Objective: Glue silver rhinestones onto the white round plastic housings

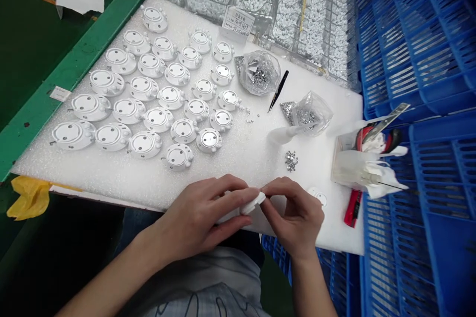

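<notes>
My left hand (208,210) grips a small white plastic part (253,204) between thumb and fingers, just over the front edge of the table. Thumb and forefinger of my right hand (293,213) are pinched together at that part's right end; whatever lies between them is hidden. Close behind my right hand is a small pile of shiny metal bits (291,160). A flat white disc (319,196) lies beside its knuckles, partly covered. To the left, rows of rounded white plastic pieces (149,118), each with dark dots on top, cover the foam sheet (111,173).
Behind are clear trays (275,5) full of white parts, a handwritten label (238,22), two bags of metal bits (260,73) (314,113), and black tweezers (278,90). A white squeeze bottle (284,133), tool holder (340,158) and red cutter (352,208) are rightward, before blue crates (420,49).
</notes>
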Tool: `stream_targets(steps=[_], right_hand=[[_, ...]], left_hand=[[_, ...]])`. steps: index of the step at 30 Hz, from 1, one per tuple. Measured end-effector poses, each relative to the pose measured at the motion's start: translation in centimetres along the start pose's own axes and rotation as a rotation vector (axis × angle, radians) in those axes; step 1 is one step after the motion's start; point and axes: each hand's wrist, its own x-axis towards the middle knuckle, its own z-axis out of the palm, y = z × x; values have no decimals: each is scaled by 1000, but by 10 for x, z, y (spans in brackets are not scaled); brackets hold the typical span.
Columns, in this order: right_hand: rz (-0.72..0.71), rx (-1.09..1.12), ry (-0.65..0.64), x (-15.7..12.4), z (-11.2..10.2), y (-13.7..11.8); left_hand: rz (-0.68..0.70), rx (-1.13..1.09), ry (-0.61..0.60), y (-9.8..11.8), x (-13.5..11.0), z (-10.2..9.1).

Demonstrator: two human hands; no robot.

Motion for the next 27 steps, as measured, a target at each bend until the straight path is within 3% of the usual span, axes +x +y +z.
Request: stream_targets(steps=[6,16,20,24,27], right_hand=[[185,172,-15,-3,-4,-5],[170,124,-138,4,-10,-17],[148,42,-125,13,-26,-21],[149,-273,213,41,-40,-9],[158,-486,118,65,-37,7]], left_hand=[[-81,-203,-73,16,-5,-2],[-168,-346,64,15,-10,16],[-401,-792,177,16,-7,20],[-626,-1263,299,18,0,20],[-746,-1497,383,23,5,18]])
